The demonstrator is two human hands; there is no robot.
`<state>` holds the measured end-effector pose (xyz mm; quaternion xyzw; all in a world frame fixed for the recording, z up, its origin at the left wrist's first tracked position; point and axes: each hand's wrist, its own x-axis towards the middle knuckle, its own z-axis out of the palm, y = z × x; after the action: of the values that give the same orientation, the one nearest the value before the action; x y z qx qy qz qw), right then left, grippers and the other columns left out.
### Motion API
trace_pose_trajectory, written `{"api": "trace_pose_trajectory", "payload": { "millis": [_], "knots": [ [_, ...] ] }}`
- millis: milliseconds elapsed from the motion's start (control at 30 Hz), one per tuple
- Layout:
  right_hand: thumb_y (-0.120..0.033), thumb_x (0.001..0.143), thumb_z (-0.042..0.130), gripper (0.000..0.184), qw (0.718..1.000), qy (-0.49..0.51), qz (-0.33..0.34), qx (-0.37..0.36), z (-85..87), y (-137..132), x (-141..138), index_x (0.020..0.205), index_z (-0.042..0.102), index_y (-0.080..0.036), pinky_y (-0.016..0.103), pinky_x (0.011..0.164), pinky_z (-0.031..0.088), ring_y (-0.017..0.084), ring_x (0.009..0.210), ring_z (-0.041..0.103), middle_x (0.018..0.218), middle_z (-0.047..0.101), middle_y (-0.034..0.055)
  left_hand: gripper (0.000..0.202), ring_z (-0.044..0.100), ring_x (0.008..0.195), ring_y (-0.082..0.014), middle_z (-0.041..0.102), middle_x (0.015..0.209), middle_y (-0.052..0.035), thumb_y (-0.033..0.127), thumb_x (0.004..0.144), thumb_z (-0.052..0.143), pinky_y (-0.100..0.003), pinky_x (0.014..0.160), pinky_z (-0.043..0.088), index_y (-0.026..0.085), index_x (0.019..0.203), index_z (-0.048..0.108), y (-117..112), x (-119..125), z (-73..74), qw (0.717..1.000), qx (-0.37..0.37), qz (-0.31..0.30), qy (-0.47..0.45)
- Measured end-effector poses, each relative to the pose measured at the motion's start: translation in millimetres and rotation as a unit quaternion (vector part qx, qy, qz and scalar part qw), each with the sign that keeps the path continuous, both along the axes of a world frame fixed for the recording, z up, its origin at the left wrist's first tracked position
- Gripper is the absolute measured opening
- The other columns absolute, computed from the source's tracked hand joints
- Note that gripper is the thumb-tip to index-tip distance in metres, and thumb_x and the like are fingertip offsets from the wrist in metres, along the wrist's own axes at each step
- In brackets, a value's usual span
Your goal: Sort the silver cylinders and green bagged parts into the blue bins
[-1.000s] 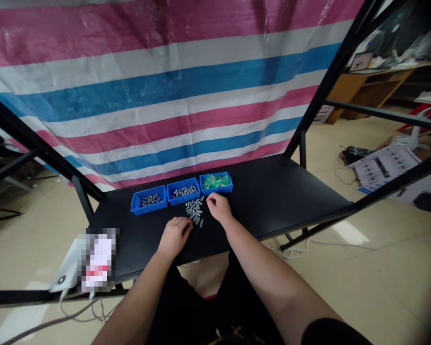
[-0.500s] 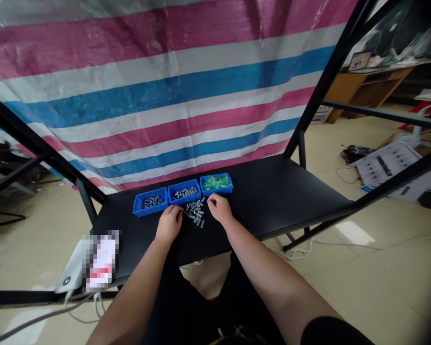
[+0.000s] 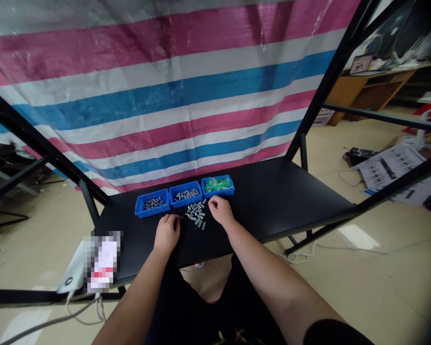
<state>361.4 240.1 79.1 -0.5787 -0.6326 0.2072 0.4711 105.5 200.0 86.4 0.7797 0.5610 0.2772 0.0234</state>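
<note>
A loose pile of small grey and silvery cylindrical pieces point(image 3: 197, 213) lies on the black tabletop between my hands. To its left, my left hand point(image 3: 167, 232) rests near the table with fingers curled; a tiny dark bit shows by its fingertips, too small to name. My right hand point(image 3: 221, 211) is closed in a pinch at the pile's right side, and whatever it may hold is hidden. Behind the pile stand three blue bins: the left bin point(image 3: 141, 212) with small metal parts, the middle bin point(image 3: 172, 203) with grey cylinders, and the right bin point(image 3: 219, 193) with green pieces.
The black table point(image 3: 273, 201) sits within a dark metal frame point(image 3: 303, 153). A striped plastic sheet point(image 3: 187, 105) hangs behind the bins. At the table's left edge are a white device point(image 3: 73, 268) with cables and a blurred-out item point(image 3: 104, 261).
My left hand has drawn slightly left, away from the pile, and its fingers have shifted. The right hand keeps its pinch near the pile. The whole view has shifted a little.
</note>
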Motion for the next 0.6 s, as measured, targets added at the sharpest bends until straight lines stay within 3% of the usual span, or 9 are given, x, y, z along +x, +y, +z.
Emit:
{"api": "trace_pose_trajectory", "payload": {
  "millis": [267, 467, 600],
  "knots": [
    [-0.021, 0.082, 0.053, 0.015, 1.0, 0.002, 0.003, 0.005, -2.4, 1, 0, 0.077, 0.066, -0.023, 0.024, 0.063, 0.041, 0.015, 0.064, 0.058, 0.072, 0.067, -0.0014, 0.026, 0.064, 0.1, -0.0256, 0.066, 0.103, -0.0118, 0.025, 0.096, 0.046, -0.041, 0.094, 0.053, 0.02, 0.11, 0.068, 3, 3, 5.9, 0.999, 0.015, -0.013, -0.038],
    [-0.02, 0.082, 0.053, 0.014, 1.0, 0.0, -0.001, 0.009, -3.7, 2, 0, 0.077, 0.066, -0.023, 0.025, 0.063, 0.041, 0.015, 0.063, 0.058, 0.073, 0.067, -0.0017, 0.03, 0.061, 0.111, -0.0255, 0.068, 0.111, -0.0108, 0.033, 0.099, 0.047, -0.04, 0.103, 0.046, 0.021, 0.115, 0.068, 27, 8, 40.1, 0.995, 0.087, 0.037, -0.039],
    [-0.021, 0.083, 0.054, 0.014, 1.0, 0.003, -0.003, 0.009, -5.2, 2, 0, 0.076, 0.066, -0.023, 0.024, 0.063, 0.042, 0.015, 0.063, 0.058, 0.072, 0.067, -0.0018, 0.025, 0.063, 0.103, -0.028, 0.072, 0.104, -0.0078, 0.032, 0.094, 0.052, -0.042, 0.096, 0.047, 0.023, 0.107, 0.072, 52, 11, 58.6, 0.996, -0.002, 0.076, 0.037]
  ]
}}
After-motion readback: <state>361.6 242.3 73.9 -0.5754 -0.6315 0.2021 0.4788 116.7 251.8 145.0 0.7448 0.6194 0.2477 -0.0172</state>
